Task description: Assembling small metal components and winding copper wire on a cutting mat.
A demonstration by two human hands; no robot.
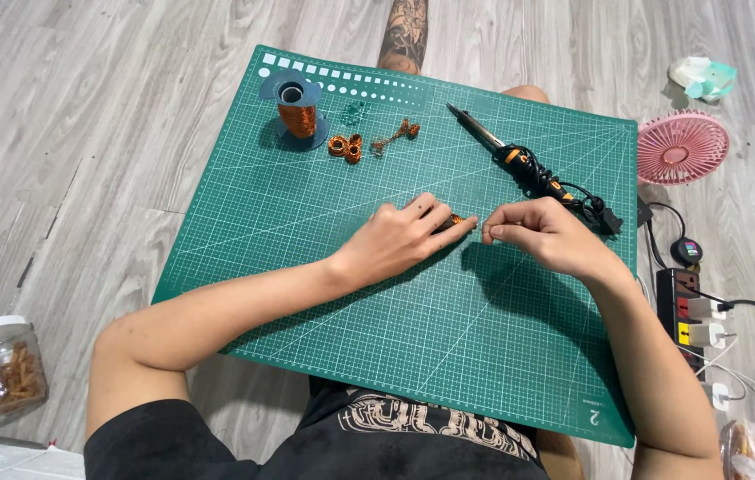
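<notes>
My left hand [404, 236] rests on the green cutting mat [324, 293] and pinches a small copper wire coil [455, 220] between its fingertips. My right hand [537, 233] sits just to the right of it, fingers curled, pinching what looks like the thin wire end close to the coil. A grey spool of copper wire [297, 108] stands at the mat's far left. Two small wound copper coils [344, 147] and a twisted wire piece [395, 135] lie beside the spool.
A soldering iron [519, 162] with a bundled black cord lies at the mat's far right. A pink fan [681, 147], a power strip [688, 316] with plugs and a plastic jar [0, 364] stand on the wooden floor. A tattooed leg [404, 36] shows beyond the mat.
</notes>
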